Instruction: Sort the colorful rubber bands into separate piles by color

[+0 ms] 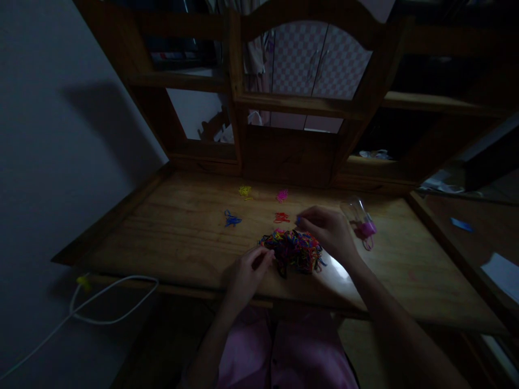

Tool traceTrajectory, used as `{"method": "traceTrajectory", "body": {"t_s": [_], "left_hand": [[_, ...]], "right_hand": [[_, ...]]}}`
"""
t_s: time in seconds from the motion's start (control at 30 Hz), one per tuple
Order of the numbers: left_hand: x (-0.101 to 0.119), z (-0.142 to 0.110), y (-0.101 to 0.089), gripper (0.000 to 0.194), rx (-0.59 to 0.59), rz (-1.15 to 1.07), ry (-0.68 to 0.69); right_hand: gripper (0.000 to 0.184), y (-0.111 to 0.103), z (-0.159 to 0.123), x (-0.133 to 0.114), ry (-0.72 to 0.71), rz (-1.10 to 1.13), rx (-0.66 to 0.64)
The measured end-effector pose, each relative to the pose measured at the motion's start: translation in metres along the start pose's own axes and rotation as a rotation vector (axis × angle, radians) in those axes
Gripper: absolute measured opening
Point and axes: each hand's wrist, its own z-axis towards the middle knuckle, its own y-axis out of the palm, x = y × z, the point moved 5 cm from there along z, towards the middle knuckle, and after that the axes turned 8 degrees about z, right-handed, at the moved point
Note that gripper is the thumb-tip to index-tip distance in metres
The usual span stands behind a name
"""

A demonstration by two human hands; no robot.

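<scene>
A tangled heap of many-coloured rubber bands [298, 251] lies near the front of the wooden desk. My right hand [326, 229] is just above its far right side, thumb and forefinger pinched on a small blue rubber band [299, 220]. At the heap's left edge is my left hand [253, 265], its thumb and forefinger curled together; whatever is between the tips is too small to make out. Beyond the heap sit small single-colour groups: blue bands [232, 219], yellow bands [245, 192], pink bands [282, 195] and red bands [281, 217].
A clear plastic bottle [357, 208] with a pink cap and loop lies right of my right hand. Wooden shelving [290, 151] rises along the desk's back. A white cable [117, 322] loops at the front left, beside the wall. Paper [503, 275] lies far right.
</scene>
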Motion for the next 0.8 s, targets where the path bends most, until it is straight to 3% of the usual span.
{"method": "traceTrajectory", "body": {"t_s": [0.1, 0.2, 0.3, 0.37, 0.47, 0.7, 0.8], "left_hand": [[0.000, 0.001, 0.000, 0.032, 0.010, 0.030, 0.007], [0.002, 0.001, -0.001, 0.033, 0.024, 0.035, 0.014], [0.003, 0.001, -0.002, 0.034, 0.034, 0.035, 0.022], [0.002, 0.001, -0.002, 0.033, 0.039, 0.048, 0.018], [0.001, 0.002, -0.001, 0.033, 0.042, 0.056, 0.011], [0.000, 0.002, 0.001, 0.034, 0.021, 0.011, 0.019], [-0.001, 0.002, 0.001, 0.034, 0.031, 0.019, 0.012]], "right_hand": [[0.014, 0.047, 0.051, -0.009, -0.097, -0.029, -0.125], [0.015, 0.101, 0.087, -0.007, -0.141, -0.212, -0.294], [0.016, 0.137, 0.101, -0.002, -0.183, -0.275, -0.355], [0.016, 0.149, 0.101, 0.000, -0.203, -0.290, -0.380], [0.018, 0.147, 0.099, 0.004, -0.211, -0.305, -0.385], [0.025, 0.105, 0.109, 0.025, -0.129, -0.293, -0.321], [0.023, 0.108, 0.113, 0.031, -0.099, -0.285, -0.345]]}}
